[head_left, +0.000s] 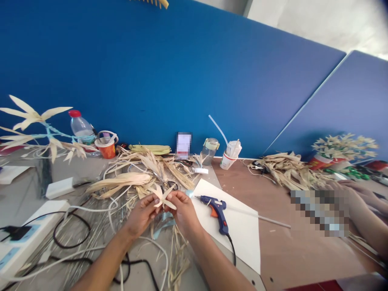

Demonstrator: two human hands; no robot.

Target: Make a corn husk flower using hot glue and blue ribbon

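Observation:
Between my two hands is a pale corn husk flower [163, 197] with several pointed petals spread outward. My left hand [142, 212] pinches it from the left, thumb and fingers at the petals. From the right side, my right hand [183, 208] grips it the same way. Just beyond the fingers lie scissors [172, 185], partly covered by husks. A blue hot glue gun [215, 208] with an orange trigger rests on a white sheet [242, 242] to the right of my right hand. Light blue strips [165, 226] show below the hands.
Dried corn husks [133, 178] lie behind my hands. A power strip [33, 230] and tangled cables are on the left, near a plastic bottle [81, 129] and a husk flower branch [45, 125]. A phone [184, 144] and a jar [209, 150] stand at the back. Another person's hand [342, 194] is at right.

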